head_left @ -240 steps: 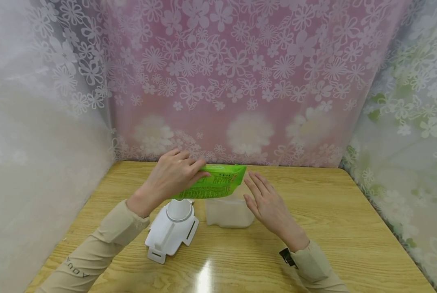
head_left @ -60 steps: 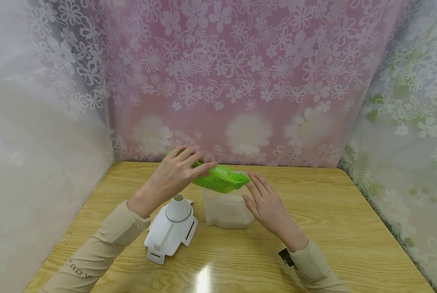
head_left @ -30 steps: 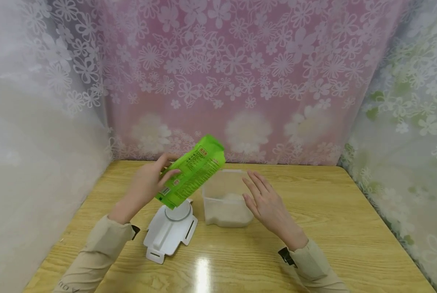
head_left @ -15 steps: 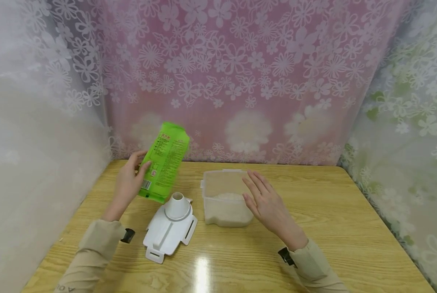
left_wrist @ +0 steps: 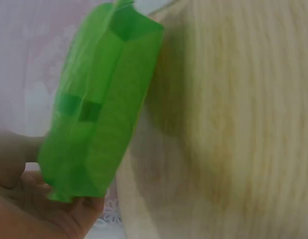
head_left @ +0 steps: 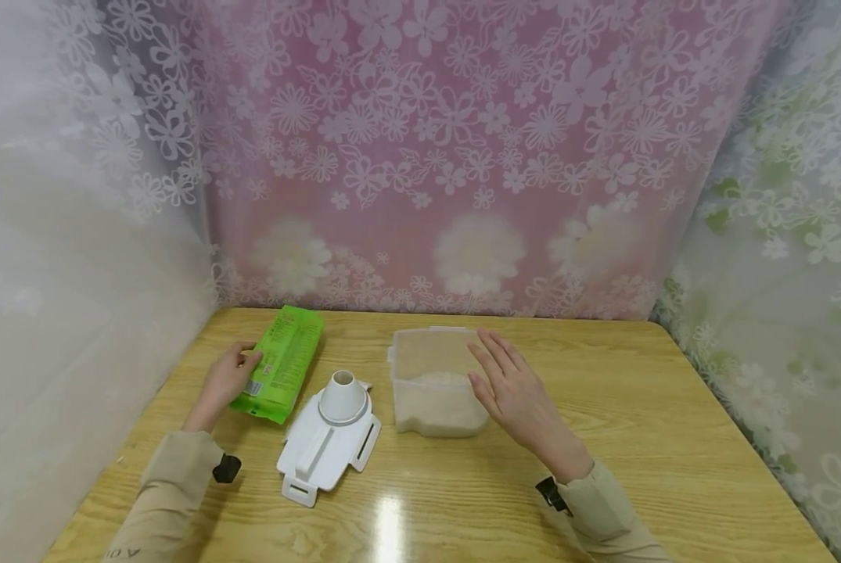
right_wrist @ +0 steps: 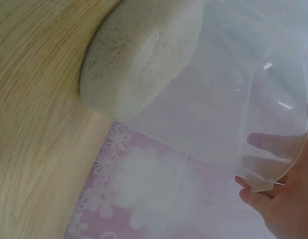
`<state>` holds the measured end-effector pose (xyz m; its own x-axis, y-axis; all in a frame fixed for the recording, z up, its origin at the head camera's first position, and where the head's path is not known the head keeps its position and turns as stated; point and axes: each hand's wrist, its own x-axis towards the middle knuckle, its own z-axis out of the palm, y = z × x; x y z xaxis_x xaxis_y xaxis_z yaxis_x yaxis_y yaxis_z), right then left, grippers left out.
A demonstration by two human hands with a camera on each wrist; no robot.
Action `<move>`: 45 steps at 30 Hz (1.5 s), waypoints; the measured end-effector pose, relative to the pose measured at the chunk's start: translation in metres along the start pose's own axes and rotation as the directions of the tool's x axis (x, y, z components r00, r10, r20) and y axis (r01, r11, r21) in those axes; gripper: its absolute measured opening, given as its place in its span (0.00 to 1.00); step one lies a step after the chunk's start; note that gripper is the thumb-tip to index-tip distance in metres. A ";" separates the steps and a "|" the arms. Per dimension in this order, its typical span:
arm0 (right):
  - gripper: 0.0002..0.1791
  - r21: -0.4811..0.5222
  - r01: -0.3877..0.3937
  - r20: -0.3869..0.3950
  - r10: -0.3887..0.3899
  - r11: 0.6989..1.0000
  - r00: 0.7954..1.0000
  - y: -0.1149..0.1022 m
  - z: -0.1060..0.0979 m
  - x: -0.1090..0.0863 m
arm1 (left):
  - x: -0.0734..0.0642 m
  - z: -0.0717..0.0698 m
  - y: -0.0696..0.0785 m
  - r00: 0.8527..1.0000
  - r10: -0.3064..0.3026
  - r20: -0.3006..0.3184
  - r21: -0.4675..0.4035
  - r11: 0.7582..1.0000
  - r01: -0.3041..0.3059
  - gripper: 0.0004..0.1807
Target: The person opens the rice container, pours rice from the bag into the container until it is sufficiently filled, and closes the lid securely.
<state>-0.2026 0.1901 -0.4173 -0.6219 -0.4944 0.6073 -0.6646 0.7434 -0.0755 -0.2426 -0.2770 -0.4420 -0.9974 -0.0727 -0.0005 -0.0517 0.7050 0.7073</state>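
Observation:
My left hand (head_left: 226, 381) pinches a bright green printed plastic bag (head_left: 286, 361) along its left side, thumb on top. The bag leans low over the table's left part, and in the left wrist view its folded end (left_wrist: 104, 99) faces the camera above the wood. My right hand (head_left: 519, 395) has its fingers extended against the right side of a clear plastic container (head_left: 427, 344). Whitish, grainy contents (right_wrist: 144, 59) fill the container's lower part. Through the clear wall, fingers (right_wrist: 270, 142) show near the rim in the right wrist view.
Between the bag and the container lies a white lid (head_left: 328, 457) with slotted side flaps, and a white cone-shaped piece (head_left: 343, 399) stands on it. The wooden table (head_left: 603, 375) is bounded by floral curtains (head_left: 462, 156) at the back and sides.
Earlier the left hand held the bag tilted over the container. It has since swung the bag left, past the lid, and lowered it toward the table. The right hand has stayed at the container.

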 end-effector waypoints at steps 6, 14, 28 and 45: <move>0.34 0.007 -0.004 -0.001 0.004 1.000 1.000 0.000 -0.001 -0.001 | 0.004 0.004 -0.013 0.997 -0.040 0.058 0.058 0.998 0.037 0.30; 0.35 -0.002 0.008 -0.010 -0.008 1.000 1.000 -0.001 0.001 0.001 | -0.001 0.002 -0.017 1.000 -0.017 0.024 0.132 0.991 0.013 0.28; 0.34 0.008 0.010 -0.018 -0.010 1.000 1.000 0.000 0.002 0.000 | -0.026 0.005 0.023 0.907 0.276 -0.319 0.271 0.943 -0.192 0.13; 0.34 0.002 0.015 -0.019 -0.015 1.000 1.000 0.000 0.001 -0.001 | -0.071 0.042 0.079 0.823 0.512 -0.246 0.429 0.819 -0.381 0.05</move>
<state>-0.2026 0.1903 -0.4192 -0.6042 -0.4965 0.6233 -0.6744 0.7352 -0.0681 -0.1775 -0.1870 -0.4158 -0.8347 0.1274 0.5358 0.3161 0.9075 0.2766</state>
